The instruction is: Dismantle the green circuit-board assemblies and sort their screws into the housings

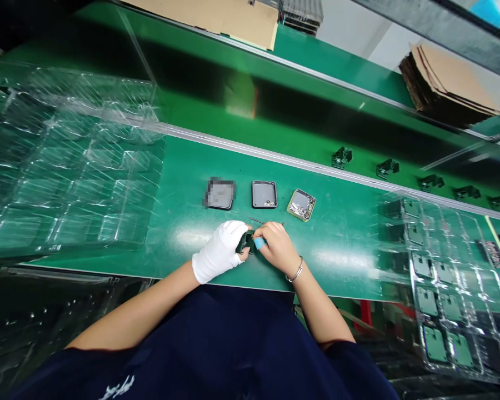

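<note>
My left hand, in a white glove with bare fingertips, is closed around a small dark green part that looks like a moulded housing. My right hand has a blue finger cover and a bracelet at the wrist. Its fingers are pinched together at the right side of the green part; whatever they hold is too small to make out. A thin dark rod shows just behind the right hand, and I cannot tell whether it lies on the table or touches the fingers.
Beyond the hands stand a blurred-out tray, a dark tray with a few small metal pieces, and a yellowish-rimmed tray with many more. Clear compartment trays fill the left; another at right holds green parts. Several dark assemblies line the back.
</note>
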Demonstrator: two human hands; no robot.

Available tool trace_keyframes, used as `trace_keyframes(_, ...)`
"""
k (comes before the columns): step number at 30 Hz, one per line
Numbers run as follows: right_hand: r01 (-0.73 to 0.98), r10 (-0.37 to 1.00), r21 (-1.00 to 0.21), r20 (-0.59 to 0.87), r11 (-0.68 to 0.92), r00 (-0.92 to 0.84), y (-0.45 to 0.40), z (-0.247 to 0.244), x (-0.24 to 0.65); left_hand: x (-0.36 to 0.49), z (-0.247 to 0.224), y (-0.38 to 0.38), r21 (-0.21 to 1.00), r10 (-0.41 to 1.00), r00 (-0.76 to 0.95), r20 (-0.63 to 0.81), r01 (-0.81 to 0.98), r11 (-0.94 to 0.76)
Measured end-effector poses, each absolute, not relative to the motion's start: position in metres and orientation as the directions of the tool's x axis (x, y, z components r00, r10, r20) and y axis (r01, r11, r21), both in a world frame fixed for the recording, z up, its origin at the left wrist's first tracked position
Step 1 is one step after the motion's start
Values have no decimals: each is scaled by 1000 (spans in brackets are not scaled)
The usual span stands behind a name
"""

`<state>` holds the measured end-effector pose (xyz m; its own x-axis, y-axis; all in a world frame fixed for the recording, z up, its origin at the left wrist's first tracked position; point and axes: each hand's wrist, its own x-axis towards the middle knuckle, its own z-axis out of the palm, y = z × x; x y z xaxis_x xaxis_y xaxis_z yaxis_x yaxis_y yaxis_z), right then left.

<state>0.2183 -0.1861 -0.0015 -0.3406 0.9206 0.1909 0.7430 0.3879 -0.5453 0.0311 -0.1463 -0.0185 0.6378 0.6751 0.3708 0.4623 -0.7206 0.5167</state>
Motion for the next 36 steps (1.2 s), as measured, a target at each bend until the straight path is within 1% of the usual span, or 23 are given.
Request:
trace_keyframes(3, 765, 920, -513, 174, 390, -352, -186, -2, 218, 31, -16, -146, 491, 664, 640, 387, 467, -735)
trace_keyframes(7, 810, 920, -438, 148, 389, -362, -187, -3, 217, 31, -12, -144, 449, 635, 667, 389, 465, -763)
trace_keyframes(12, 822, 888, -342, 99, 454, -449, -185, 0, 218, 32, -1, -145, 279, 610, 748, 260, 547, -789)
trace_keyframes(14, 801, 865, -340, 96, 493, -492, -184, 1, 220, 33, 1, -146, 252, 598, 771, 219, 548, -798)
trace_keyframes(19, 749, 824, -364, 111, 554, -556, -181, 3, 226, 32, 2, -148, 281, 598, 774, 205, 539, -794)
trace_keyframes(24, 732, 824, -403, 113, 549, -556, -179, 2, 229, 34, 12, -151, 217, 590, 798, 121, 559, -800)
trace_keyframes(26, 725, 831, -434, 115, 535, -544, -179, 1, 228, 34, 16, -151, 215, 584, 806, 93, 557, -802)
trace_keyframes(28, 715, 854, -494, 126, 495, -504, -181, 2, 226, 33, 15, -150, 281, 596, 797, 103, 551, -786)
trace_keyframes(29, 703, 872, -539, 136, 463, -470, -183, 3, 225, 31, 13, -150, 345, 607, 785, 119, 541, -767)
trace_keyframes(32, 627, 930, -696, 175, 349, -323, -188, 7, 220, 26, 6, -149, 595, 674, 723, 148, 479, -645)
trace_keyframes(34, 587, 960, -765, 157, 267, -232, -190, 10, 217, 23, 5, -148, 735, 717, 690, 105, 431, -523)
trace_keyframes(36, 600, 976, -775, 101, 200, -195, -192, 13, 215, 21, 7, -147, 808, 718, 695, 41, 399, -433)
